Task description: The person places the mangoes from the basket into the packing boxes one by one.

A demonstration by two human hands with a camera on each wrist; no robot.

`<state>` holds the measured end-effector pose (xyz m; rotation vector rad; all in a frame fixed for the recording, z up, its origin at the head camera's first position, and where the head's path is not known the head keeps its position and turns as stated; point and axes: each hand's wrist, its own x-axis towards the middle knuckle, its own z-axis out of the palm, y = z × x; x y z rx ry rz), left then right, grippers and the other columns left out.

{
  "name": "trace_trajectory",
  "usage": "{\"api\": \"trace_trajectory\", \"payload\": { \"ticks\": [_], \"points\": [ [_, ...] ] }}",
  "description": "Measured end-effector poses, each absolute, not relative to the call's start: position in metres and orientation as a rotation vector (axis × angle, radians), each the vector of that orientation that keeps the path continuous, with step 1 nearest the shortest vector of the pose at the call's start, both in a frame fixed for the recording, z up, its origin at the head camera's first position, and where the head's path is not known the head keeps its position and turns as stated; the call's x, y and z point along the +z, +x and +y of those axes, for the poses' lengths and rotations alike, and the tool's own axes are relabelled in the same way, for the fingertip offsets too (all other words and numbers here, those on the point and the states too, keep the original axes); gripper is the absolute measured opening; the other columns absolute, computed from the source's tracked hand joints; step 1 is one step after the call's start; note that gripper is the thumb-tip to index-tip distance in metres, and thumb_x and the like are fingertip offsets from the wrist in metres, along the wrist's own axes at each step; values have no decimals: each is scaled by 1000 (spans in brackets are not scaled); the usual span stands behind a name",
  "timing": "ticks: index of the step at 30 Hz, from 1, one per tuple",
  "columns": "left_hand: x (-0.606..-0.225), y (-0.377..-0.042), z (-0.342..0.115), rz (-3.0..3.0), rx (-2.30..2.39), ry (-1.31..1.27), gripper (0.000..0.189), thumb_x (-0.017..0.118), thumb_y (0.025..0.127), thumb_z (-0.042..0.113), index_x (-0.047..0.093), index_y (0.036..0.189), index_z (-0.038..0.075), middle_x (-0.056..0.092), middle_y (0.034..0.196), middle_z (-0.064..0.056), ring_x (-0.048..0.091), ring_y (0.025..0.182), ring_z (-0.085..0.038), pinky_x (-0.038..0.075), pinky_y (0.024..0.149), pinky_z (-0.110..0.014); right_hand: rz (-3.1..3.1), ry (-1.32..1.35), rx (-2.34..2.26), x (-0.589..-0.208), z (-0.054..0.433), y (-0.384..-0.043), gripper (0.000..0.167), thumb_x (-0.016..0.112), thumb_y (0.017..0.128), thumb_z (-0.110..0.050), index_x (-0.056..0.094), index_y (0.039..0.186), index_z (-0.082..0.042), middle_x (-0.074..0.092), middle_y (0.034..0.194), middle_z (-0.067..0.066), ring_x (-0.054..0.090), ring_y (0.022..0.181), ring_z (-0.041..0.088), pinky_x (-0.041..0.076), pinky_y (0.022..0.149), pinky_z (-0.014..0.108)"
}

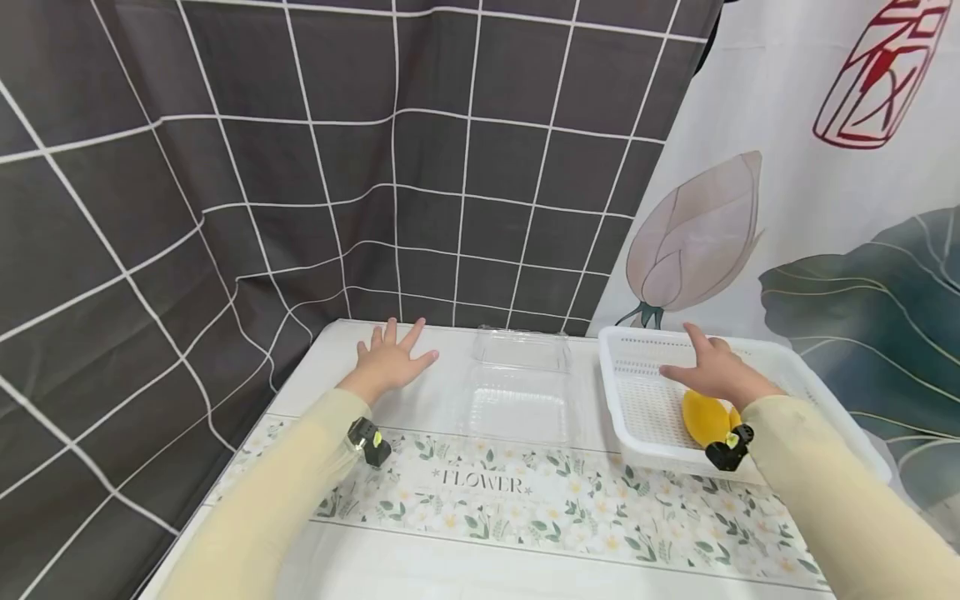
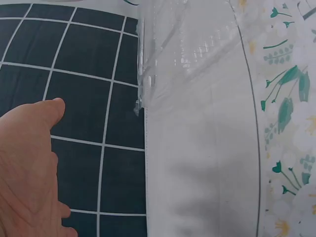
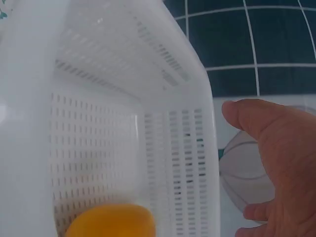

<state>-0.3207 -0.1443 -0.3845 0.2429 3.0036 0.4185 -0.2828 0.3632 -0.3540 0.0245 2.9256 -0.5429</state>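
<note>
My left hand [image 1: 387, 362] is spread, fingers apart, over the far left part of the table and holds nothing. To its right lies a clear plastic container [image 1: 519, 408] with its lid part raised at the back. My right hand [image 1: 705, 369] hovers over a white perforated basket [image 1: 645, 408], thumb and fingers apart, with nothing in its grasp. Below that hand a yellow, smooth, rounded fruit [image 1: 703, 419] lies in the basket, partly covered by the wrist. In the right wrist view the same yellow fruit [image 3: 113, 222] shows at the basket's bottom.
A white table [image 1: 420, 558] carries a floral band printed with the word FLOWER. Dark gridded cloth [image 1: 502, 158] hangs behind and to the left. At the right is a pale curtain [image 1: 787, 50] with a printed lotus bud and leaf.
</note>
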Motion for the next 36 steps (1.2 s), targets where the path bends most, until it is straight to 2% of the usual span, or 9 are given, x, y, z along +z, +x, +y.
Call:
{"api": "trace_trajectory", "payload": {
  "ticks": [11, 16, 22, 28, 36],
  "points": [
    [-410, -324, -146, 2934, 520, 182, 82, 27, 99, 69, 8, 164, 23, 0, 164, -32, 3, 149, -57, 3, 115, -76, 2866, 110, -611, -363, 396, -282, 119, 63, 90, -63, -13, 157, -1, 0, 149, 51, 19, 127, 70, 25, 97, 85],
    [-425, -323, -144, 2893, 633, 156, 84, 27, 98, 70, 8, 164, 22, 2, 164, -33, 6, 148, -57, 6, 114, -78, 2839, 148, -599, -370, 403, -280, 118, 63, 90, -62, -10, 157, 3, 1, 148, 52, 18, 127, 70, 24, 99, 85],
    [-437, -318, -139, 2876, 736, 136, 81, 30, 100, 66, 10, 164, 22, 5, 165, -31, 10, 149, -54, 10, 118, -72, 2837, 160, -609, -377, 401, -281, 114, 63, 92, -59, -7, 157, 3, 2, 147, 51, 19, 127, 69, 25, 98, 85],
    [-451, -310, -130, 2826, 862, 132, 80, 30, 101, 64, 10, 164, 21, 9, 165, -28, 11, 152, -48, 16, 118, -70, 2829, 162, -600, -381, 401, -281, 112, 62, 92, -58, -4, 157, 5, 4, 146, 52, 20, 126, 68, 26, 98, 85],
    [-474, -303, -113, 2702, 1221, 129, 71, 31, 104, 53, 14, 164, 19, 13, 168, -17, 11, 154, -38, 12, 122, -63, 2794, 161, -604, -388, 400, -281, 109, 62, 93, -56, -3, 156, 5, 3, 146, 52, 19, 126, 69, 26, 96, 86]
  ]
}}
